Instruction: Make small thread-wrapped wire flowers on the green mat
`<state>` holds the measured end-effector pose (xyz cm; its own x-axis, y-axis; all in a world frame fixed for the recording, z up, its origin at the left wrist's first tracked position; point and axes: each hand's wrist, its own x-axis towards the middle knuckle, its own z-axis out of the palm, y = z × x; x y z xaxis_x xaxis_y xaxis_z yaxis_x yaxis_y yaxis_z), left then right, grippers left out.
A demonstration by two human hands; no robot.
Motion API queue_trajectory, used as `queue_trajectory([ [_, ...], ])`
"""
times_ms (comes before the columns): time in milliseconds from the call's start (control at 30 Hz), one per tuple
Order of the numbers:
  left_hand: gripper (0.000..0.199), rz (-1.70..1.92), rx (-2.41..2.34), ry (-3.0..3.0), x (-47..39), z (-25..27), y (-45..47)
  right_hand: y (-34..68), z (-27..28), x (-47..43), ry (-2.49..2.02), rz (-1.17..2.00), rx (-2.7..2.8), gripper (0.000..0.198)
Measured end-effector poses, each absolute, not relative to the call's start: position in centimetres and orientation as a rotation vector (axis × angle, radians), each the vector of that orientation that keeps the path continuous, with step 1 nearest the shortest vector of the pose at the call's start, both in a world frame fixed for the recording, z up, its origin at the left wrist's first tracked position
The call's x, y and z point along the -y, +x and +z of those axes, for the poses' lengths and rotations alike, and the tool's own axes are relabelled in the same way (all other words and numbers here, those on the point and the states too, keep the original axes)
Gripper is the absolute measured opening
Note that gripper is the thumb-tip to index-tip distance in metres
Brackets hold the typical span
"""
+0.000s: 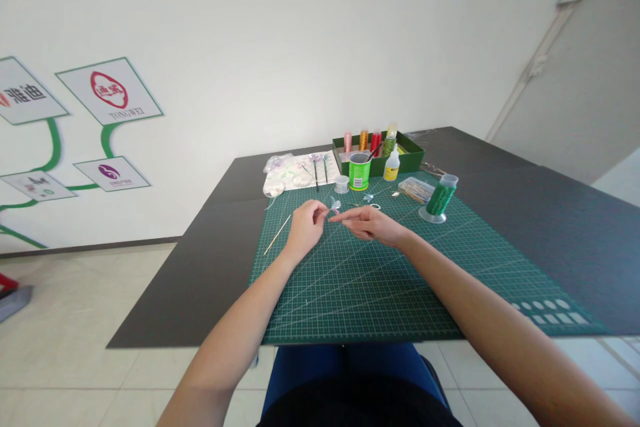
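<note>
The only camera is worn on the head. It looks forward and down, with the lap (300, 373) close below and the table (505, 193) before the wall (300, 47).

Bright, even light, stretched edges, slight softness

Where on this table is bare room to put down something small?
Mostly bare: the green mat between the left forearm and the right forearm, and the dark table to the left of the mat. Crowded: the area beyond the left hand and right hand, where the can and glue bottle stand before the box.
</note>
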<state>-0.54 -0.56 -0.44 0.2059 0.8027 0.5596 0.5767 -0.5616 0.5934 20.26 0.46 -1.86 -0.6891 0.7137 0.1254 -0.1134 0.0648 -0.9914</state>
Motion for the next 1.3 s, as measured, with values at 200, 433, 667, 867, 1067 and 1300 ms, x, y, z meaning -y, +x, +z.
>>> queue_trajectory([
  [200,0.014,1.276,-1.301,2.288,0.5,-0.5,-0.7,20.3,-1.7,-0.4,-0.641,1.652,1.756,0.045],
  [433,0.015,1.253,-1.300,2.318,0.5,-0.5,-0.7,20.4,-1.7,-0.5,-0.631,1.648,1.755,0.044],
  [667,0.015,1.189,-1.246,2.393,0.7,-0.4,-0.8,20.3,-1.4,-0.2,-0.573,1.726,1.621,0.043],
  [867,0.014,1.108,-1.208,2.452,0.7,-0.4,-0.7,20.4,-1.2,-0.3,-0.581,1.746,1.541,0.039],
  [1067,0.014,1.026,-1.227,2.517,0.5,-0.4,-0.9,20.8,-1.0,-0.5,-0.595,1.798,1.527,0.038],
  [1300,0.021,0.918,-1.219,2.614,0.4,-0.2,-1.2,21.6,-0.7,-0.6,-0.566,1.913,1.578,0.036],
])
